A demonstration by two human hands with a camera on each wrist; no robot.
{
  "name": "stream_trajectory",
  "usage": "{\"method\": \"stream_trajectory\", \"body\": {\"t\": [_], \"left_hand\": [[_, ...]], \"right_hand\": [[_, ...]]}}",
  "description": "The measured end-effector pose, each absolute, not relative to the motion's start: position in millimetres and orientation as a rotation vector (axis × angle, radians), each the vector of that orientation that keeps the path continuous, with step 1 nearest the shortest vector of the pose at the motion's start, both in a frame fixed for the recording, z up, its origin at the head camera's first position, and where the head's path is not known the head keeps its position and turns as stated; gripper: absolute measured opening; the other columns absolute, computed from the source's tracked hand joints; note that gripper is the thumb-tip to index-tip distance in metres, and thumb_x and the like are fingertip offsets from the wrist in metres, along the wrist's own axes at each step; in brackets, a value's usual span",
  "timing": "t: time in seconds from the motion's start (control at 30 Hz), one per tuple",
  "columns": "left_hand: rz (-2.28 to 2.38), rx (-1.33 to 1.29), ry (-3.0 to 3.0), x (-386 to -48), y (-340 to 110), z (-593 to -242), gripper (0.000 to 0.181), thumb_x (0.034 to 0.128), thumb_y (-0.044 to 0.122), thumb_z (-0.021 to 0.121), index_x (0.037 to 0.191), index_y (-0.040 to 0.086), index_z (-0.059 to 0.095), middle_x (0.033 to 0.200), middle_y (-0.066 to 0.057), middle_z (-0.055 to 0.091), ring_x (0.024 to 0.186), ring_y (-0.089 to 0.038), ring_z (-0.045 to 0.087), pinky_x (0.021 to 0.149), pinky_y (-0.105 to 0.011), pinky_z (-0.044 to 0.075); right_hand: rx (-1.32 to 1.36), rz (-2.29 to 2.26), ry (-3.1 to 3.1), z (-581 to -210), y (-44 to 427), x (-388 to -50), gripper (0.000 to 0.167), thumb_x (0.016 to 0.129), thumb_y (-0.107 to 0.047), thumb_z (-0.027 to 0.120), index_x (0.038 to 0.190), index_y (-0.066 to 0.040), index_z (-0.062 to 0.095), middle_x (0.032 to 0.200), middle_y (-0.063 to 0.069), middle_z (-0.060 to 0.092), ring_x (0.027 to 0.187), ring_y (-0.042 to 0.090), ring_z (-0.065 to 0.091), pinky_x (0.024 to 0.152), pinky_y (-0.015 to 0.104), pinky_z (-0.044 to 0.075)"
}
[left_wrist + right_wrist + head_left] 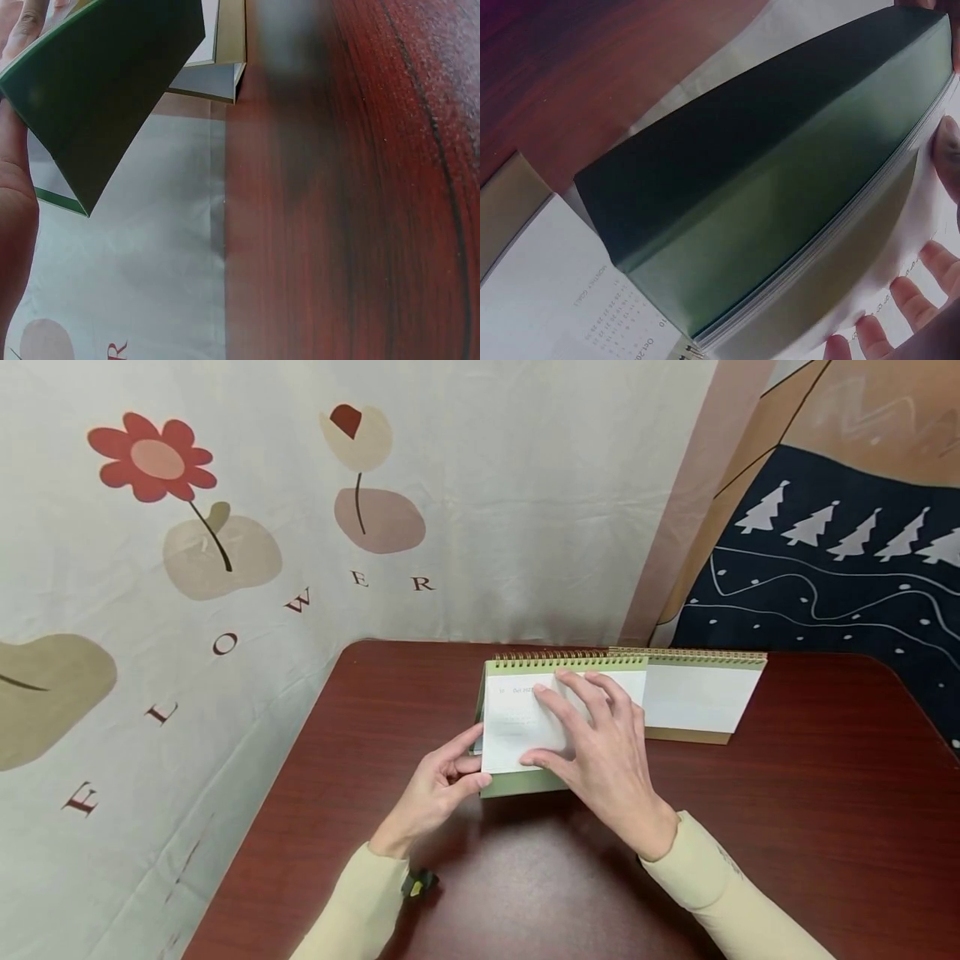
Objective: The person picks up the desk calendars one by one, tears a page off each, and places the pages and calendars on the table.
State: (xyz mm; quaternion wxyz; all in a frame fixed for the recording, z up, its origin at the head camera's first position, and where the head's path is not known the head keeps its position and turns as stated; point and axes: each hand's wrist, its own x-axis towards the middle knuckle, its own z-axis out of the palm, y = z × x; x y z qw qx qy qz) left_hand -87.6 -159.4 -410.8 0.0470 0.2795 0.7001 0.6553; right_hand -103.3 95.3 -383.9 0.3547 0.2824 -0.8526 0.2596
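A green spiral-bound desk calendar stands on the table with a white page facing the person. My left hand grips its left edge, thumb on the front near the lower corner and fingers toward the back. My right hand lies spread over the white page, its fingertips touching the upper part near the coil. In the right wrist view the right fingers rest on the page, which bows away from the stack beneath. The green base is tilted in the left wrist view.
A second spiral calendar with a brown base stands behind and to the right, partly overlapped by the green one. The red-brown table reaches back to a printed cloth with flowers and letters. A dark thing shows at the left cuff.
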Motion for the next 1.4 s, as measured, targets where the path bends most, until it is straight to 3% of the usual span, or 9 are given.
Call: {"method": "stream_trajectory", "body": {"t": [0.5, 0.77, 0.97, 1.07, 1.27, 1.4], "left_hand": [[2.061, 0.814, 2.1, -86, -158, -415, 0.067, 0.0962, -0.01, 0.062, 0.156, -0.01, 0.032, 0.12, -0.038, 0.065, 0.1, -0.005, 0.068, 0.078, -0.019, 0.053], [2.068, 0.854, 2.14, -88, -156, -416, 0.065, 0.0964, -0.012, 0.061, 0.155, -0.012, 0.032, 0.118, -0.039, 0.064, 0.104, -0.005, 0.068, 0.082, -0.02, 0.054], [2.131, 0.85, 2.179, -87, -152, -415, 0.063, 0.0938, -0.017, 0.059, 0.152, -0.015, 0.035, 0.117, -0.041, 0.063, 0.099, -0.002, 0.066, 0.075, -0.017, 0.049], [2.15, 0.819, 2.198, -88, -151, -415, 0.061, 0.0934, -0.017, 0.059, 0.151, -0.015, 0.037, 0.117, -0.041, 0.064, 0.094, -0.001, 0.065, 0.073, -0.016, 0.047], [2.145, 0.791, 2.24, -88, -148, -413, 0.061, 0.0938, -0.016, 0.06, 0.151, -0.013, 0.039, 0.12, -0.037, 0.065, 0.092, -0.002, 0.064, 0.072, -0.016, 0.046], [2.131, 0.773, 2.257, -88, -147, -411, 0.061, 0.0946, -0.015, 0.061, 0.152, -0.011, 0.039, 0.121, -0.035, 0.066, 0.089, -0.002, 0.064, 0.071, -0.016, 0.046]], "right_hand": [[0.763, 0.581, -2.222, -381, 100, -104, 0.061, 0.098, -0.061, 0.055, 0.142, -0.021, 0.064, 0.149, 0.008, 0.056, 0.139, 0.04, 0.044, 0.093, 0.065, 0.04], [0.761, 0.551, -2.201, -382, 100, -105, 0.058, 0.102, -0.06, 0.049, 0.142, -0.021, 0.065, 0.149, 0.007, 0.056, 0.14, 0.041, 0.044, 0.093, 0.065, 0.04], [0.751, 0.533, -2.174, -383, 100, -106, 0.055, 0.104, -0.057, 0.049, 0.141, -0.019, 0.065, 0.15, 0.008, 0.055, 0.139, 0.041, 0.045, 0.093, 0.064, 0.041], [0.76, 0.504, -2.209, -384, 99, -105, 0.064, 0.098, -0.061, 0.058, 0.144, -0.017, 0.062, 0.153, 0.011, 0.051, 0.141, 0.043, 0.042, 0.096, 0.064, 0.039], [0.753, 0.395, -2.301, -381, 95, -100, 0.099, 0.072, -0.066, 0.085, 0.149, -0.013, 0.053, 0.16, 0.016, 0.041, 0.146, 0.046, 0.034, 0.102, 0.067, 0.035], [0.735, 0.373, -2.308, -380, 91, -99, 0.102, 0.068, -0.062, 0.09, 0.148, -0.011, 0.051, 0.159, 0.018, 0.041, 0.145, 0.047, 0.034, 0.103, 0.067, 0.035]]}}
